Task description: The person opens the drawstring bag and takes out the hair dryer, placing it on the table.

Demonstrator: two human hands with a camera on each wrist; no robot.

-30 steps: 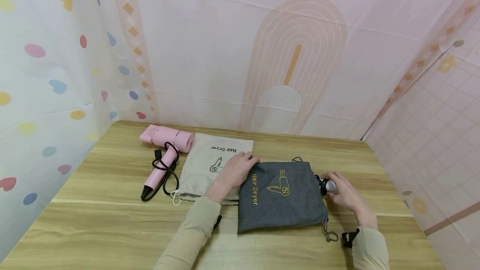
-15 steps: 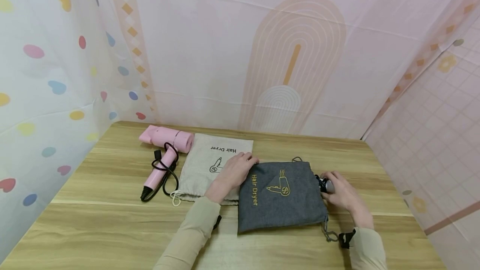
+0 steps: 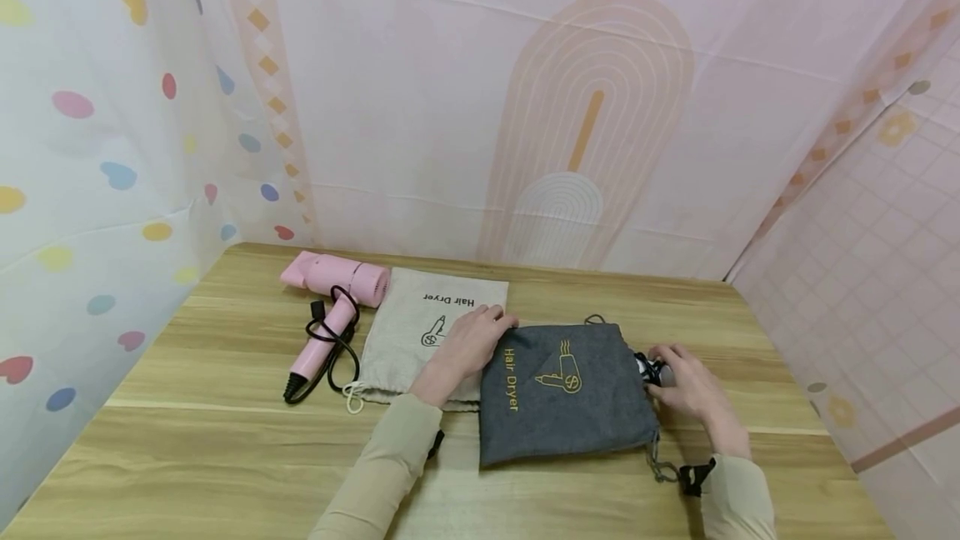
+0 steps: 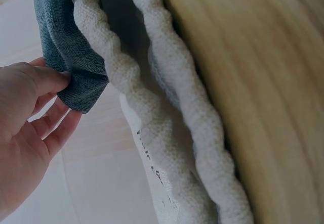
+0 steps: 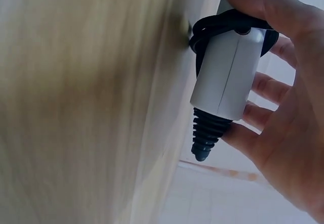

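My left hand [image 3: 468,344] pinches the far left corner of a dark grey drawstring bag [image 3: 570,419], printed "Hair Dryer" in yellow. The left wrist view shows thumb and fingers on the folded grey cloth [image 4: 83,90]. At the bag's right-hand mouth, my right hand [image 3: 690,390] grips a pale grey handle [image 5: 230,75] with a black cord [image 5: 228,24] wound round it. The handle ends in a ribbed black cord sleeve [image 5: 208,130]. Whatever joins the handle's other end is hidden in the bag.
Left of the grey bag lies a beige drawstring bag [image 3: 386,357], partly under my left hand and wrist. A pink hair dryer [image 3: 330,277] with a looped black cord lies beyond it. Patterned curtains [image 3: 405,107] hang behind the wooden table [image 3: 225,457].
My right hand has shifted slightly left, closer to the bag mouth. More of the handle and cord shows between hand and bag than half a second ago. The left hand keeps its place.
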